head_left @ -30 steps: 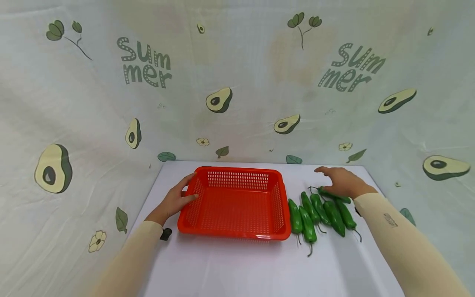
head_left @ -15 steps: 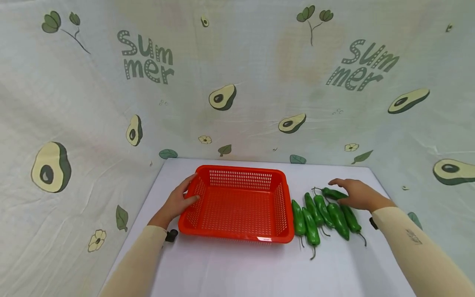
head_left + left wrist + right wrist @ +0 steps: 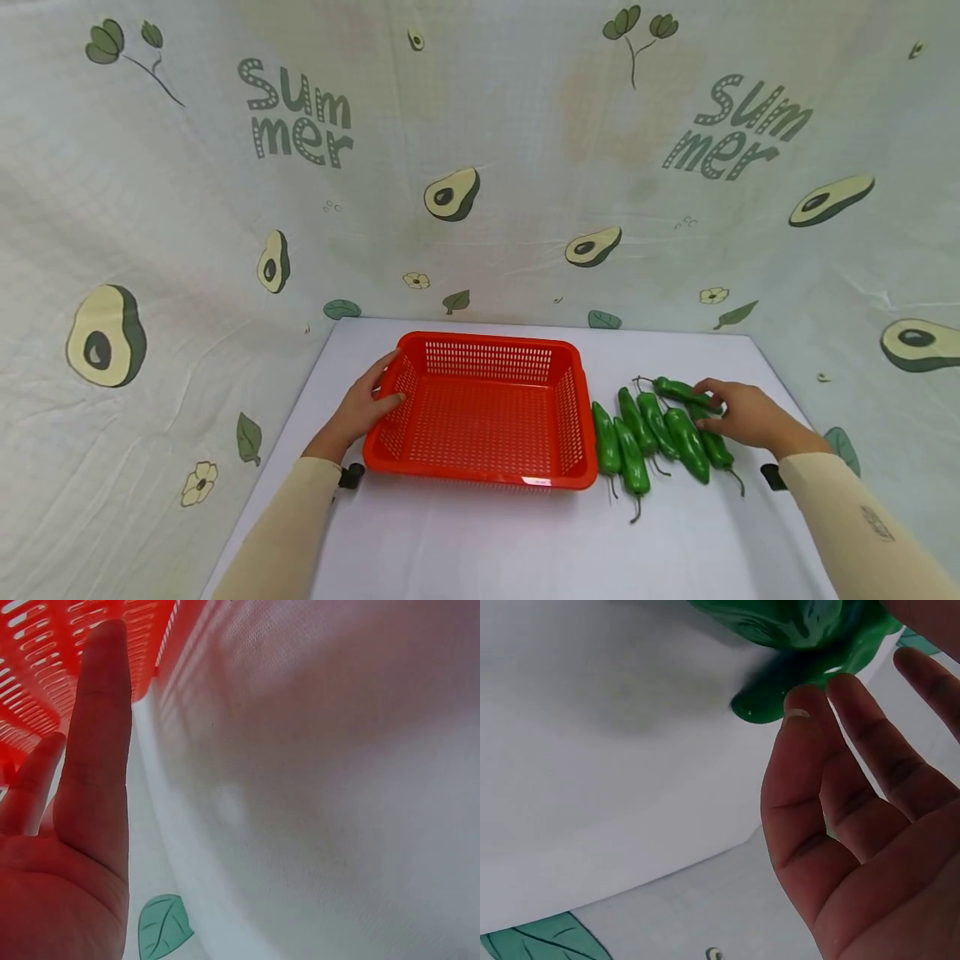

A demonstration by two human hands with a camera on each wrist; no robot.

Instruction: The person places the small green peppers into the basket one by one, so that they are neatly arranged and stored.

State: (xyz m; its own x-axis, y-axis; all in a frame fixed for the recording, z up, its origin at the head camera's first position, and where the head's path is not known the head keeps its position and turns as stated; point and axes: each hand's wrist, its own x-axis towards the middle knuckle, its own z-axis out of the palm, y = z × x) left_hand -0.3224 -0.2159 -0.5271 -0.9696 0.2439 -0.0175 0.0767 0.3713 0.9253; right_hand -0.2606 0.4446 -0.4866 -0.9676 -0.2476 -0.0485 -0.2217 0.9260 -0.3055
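A red plastic basket [image 3: 480,482] with slotted walls stands on the white table. My left hand [image 3: 362,410] holds its left rim, thumb over the inner side and fingers along the outside. In the left wrist view, the fingers [image 3: 97,750] reach up beside the basket wall [image 3: 45,667]. Several green chili peppers [image 3: 686,446] lie in a cluster right of the basket. My right hand [image 3: 742,414] is over the right end of the rearmost pepper [image 3: 675,389], thumb and fingers apart around it. In the right wrist view, bent fingertips [image 3: 802,701] are right at a green pepper [image 3: 761,705].
The leftmost pepper [image 3: 606,442] lies close against the basket's right side. A cloth printed with avocados [image 3: 452,194] hangs behind and at both sides of the white table [image 3: 525,550]. Dark wrist-worn devices [image 3: 772,477] show beneath the wrists.
My right hand has moved right and lowered onto the right end of the rearmost pepper, its fingers drawing closer together. The left hand keeps its place on the basket. The head view has shifted slightly.
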